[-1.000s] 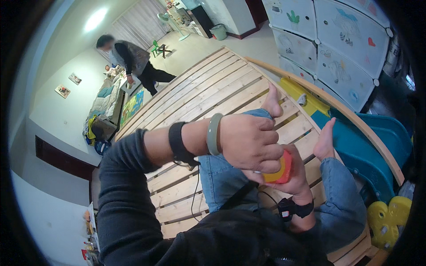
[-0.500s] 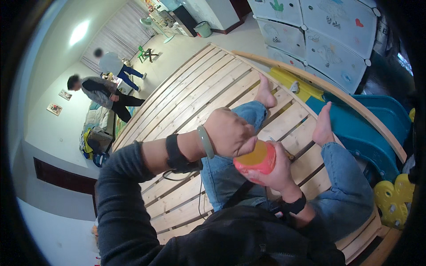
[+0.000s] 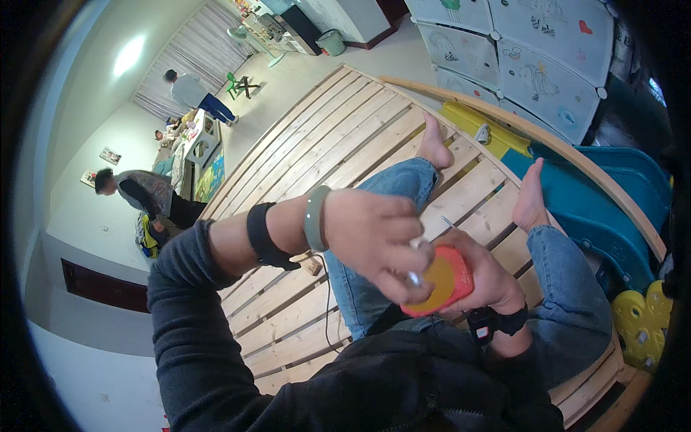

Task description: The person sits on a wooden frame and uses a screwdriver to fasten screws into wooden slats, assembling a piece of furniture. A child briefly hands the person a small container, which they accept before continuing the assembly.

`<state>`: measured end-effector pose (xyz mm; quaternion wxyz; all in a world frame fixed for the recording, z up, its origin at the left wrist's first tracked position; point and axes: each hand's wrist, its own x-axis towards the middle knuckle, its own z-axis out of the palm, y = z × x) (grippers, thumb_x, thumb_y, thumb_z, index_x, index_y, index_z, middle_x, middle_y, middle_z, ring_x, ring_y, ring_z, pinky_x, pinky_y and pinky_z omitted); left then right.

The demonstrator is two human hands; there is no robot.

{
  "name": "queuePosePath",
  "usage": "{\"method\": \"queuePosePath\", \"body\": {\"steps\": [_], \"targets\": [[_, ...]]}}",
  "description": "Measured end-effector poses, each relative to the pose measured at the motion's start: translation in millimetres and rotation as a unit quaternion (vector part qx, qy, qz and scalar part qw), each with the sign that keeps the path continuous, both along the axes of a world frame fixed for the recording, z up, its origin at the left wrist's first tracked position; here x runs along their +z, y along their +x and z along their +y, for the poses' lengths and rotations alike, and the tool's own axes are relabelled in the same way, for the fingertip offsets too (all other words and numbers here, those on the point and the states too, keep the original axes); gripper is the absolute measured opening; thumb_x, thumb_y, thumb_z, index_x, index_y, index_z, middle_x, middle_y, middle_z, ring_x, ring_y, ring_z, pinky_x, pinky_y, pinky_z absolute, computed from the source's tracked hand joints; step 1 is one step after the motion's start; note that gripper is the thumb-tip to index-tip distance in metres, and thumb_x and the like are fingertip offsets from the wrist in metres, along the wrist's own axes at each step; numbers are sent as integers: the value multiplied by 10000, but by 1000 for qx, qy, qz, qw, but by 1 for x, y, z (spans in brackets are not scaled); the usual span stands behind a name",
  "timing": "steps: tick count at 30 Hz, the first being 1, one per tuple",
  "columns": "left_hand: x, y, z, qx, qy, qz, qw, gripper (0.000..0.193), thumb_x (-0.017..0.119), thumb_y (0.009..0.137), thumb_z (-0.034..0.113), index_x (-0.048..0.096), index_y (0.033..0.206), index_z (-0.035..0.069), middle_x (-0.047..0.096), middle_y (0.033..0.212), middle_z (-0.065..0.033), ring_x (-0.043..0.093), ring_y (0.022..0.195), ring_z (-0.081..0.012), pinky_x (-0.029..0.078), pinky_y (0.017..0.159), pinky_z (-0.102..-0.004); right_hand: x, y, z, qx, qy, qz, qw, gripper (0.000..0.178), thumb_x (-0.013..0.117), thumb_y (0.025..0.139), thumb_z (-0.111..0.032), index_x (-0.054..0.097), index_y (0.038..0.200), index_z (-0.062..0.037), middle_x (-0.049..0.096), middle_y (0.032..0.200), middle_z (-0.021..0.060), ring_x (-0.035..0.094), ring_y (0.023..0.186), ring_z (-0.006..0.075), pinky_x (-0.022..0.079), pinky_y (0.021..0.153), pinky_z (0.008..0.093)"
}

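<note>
My right hand (image 3: 491, 277) is wrapped round a rounded object with a red rim and an orange-yellow face (image 3: 445, 279); its exact kind I cannot make out. The face is tilted toward my left hand. My left hand (image 3: 374, 241), slightly smeared by motion, has its fingers closed on a small shiny metal piece (image 3: 414, 278) beside that face. A green bangle (image 3: 314, 218) and a black strap (image 3: 263, 234) circle my left wrist and forearm. Beyond my right hand, a thin pointed tip (image 3: 448, 221) shows above the slats.
I sit on a slatted wooden platform (image 3: 317, 155), legs in jeans. A thin cable (image 3: 327, 309) runs by my left leg. A curved wooden rail (image 3: 576, 160), teal plastic parts (image 3: 612, 216) and a patterned cabinet (image 3: 547, 79) lie to the right. Two people (image 3: 147, 196) are at far left.
My left fingers have come away from covering the orange face, with a shiny piece now visible. The red-rimmed object has shifted slightly right and down. The nearer person has moved left.
</note>
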<state>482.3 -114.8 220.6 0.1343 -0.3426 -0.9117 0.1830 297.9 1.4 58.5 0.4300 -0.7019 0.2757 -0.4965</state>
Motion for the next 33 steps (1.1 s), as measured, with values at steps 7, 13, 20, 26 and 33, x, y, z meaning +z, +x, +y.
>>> {"method": "queuePosePath", "body": {"steps": [7,13,20,26,33], "targets": [[-25,-16,43,-152,101,-71,981,288,489,917,393,515,731,174,481,765,33,544,654,-117,424,593,-294,-11,21,-3,188,8,60,980,857,891,538,-444,525,1207,-52,568,1124,117,558,1064,294,445,943,383],[-12,14,40,212,189,7,959,385,615,798,535,545,690,172,484,679,27,528,569,-145,365,510,-296,0,10,5,85,107,-41,990,869,937,490,-314,522,1209,-57,578,1137,107,571,1088,243,455,949,354],[-41,26,42,691,234,58,681,468,595,833,529,553,634,107,537,629,-79,536,514,-309,423,489,-395,1,46,5,-370,-32,111,922,760,873,569,-243,493,1202,-63,558,1059,141,540,1000,351,459,863,443],[-56,21,36,575,281,53,766,312,665,847,331,634,1056,102,643,970,-109,628,785,-309,513,673,-387,-10,38,-1,-419,-57,139,895,712,859,590,-225,513,1197,-88,550,1062,120,530,991,336,453,849,441],[-35,36,22,430,396,-46,810,429,706,778,76,589,1190,115,615,1146,-85,613,977,-287,527,812,-362,-9,32,-5,-349,-29,96,932,760,872,561,-218,497,1206,-72,552,1086,140,530,1023,349,452,892,445]]}}
